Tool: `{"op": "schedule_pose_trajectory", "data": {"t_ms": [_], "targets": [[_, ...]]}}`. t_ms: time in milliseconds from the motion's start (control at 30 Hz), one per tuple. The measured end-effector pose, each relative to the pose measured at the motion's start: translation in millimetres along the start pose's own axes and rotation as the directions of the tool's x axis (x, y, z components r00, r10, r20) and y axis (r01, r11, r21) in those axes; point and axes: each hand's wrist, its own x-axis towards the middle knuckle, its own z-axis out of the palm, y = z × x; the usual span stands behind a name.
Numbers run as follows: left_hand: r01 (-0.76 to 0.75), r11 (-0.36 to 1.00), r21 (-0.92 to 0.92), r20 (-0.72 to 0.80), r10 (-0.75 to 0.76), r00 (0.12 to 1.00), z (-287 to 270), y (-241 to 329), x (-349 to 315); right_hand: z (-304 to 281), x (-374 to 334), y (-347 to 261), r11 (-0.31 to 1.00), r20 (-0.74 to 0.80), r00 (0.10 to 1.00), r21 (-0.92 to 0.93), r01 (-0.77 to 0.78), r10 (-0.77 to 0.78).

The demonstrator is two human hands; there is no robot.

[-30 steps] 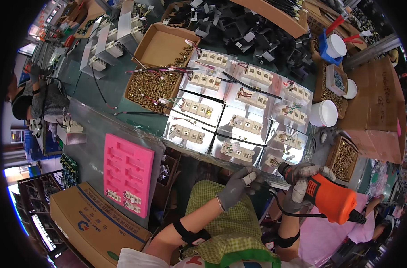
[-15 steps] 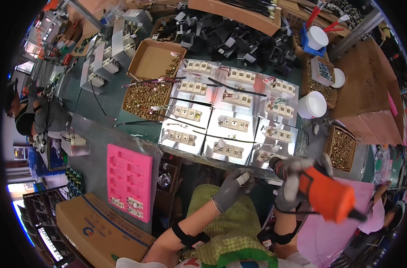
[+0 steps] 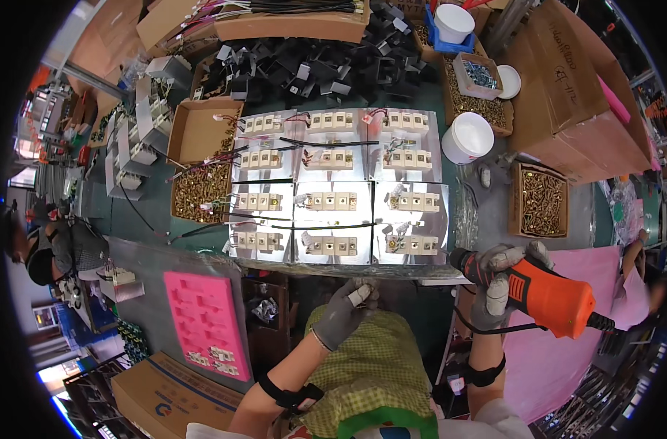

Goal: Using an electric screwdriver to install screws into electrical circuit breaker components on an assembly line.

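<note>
In my gloved right hand [image 3: 496, 289] is an orange power driver [image 3: 549, 294], its black nose pointing left towards the bench edge and its cord hanging beneath. My gloved left hand [image 3: 348, 311] is closed in front of the bench edge, fingertips pinched together; whatever is between them is too small to make out. Beyond both hands lie several shiny metal plates [image 3: 337, 254] in rows. Each group of cream terminal blocks [image 3: 332, 201] sits on the plates, some with wires attached. Black cables [image 3: 322, 227] cross over them.
Cardboard boxes of brass screws stand right [image 3: 542, 201] and left [image 3: 200, 192] of the plates. A white tub [image 3: 469, 137] is at the right, black parts [image 3: 326, 62] are heaped behind. Left of me is a pink foam tray [image 3: 207, 311]; a person [image 3: 73, 245] works far left.
My view has turned, so the bench sits straighter. The driver has come away from the nearest right plate to beside the bench edge. My left hand stays closed.
</note>
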Motion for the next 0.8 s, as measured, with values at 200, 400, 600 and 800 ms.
{"op": "schedule_pose_trajectory", "data": {"t_ms": [200,400,600,800], "targets": [[0.011,1.0,0.027,-0.027,-0.011,1.0,-3,0,-1,-2,4,9,0.995,0.122,0.993,0.097,-0.014,0.002],[0.008,1.0,0.03,-0.053,-0.006,0.999,-7,1,-2,5,14,2,0.997,0.428,0.903,0.052,-0.059,0.031],[-0.012,1.0,-0.022,-0.027,0.012,1.0,-8,6,-12,18,0,14,0.957,0.153,0.983,0.255,-0.135,0.098],[-0.038,0.998,-0.059,-0.051,0.035,0.998,-10,10,-34,37,-7,2,0.995,-0.131,0.987,-0.032,-0.097,0.092]]}}
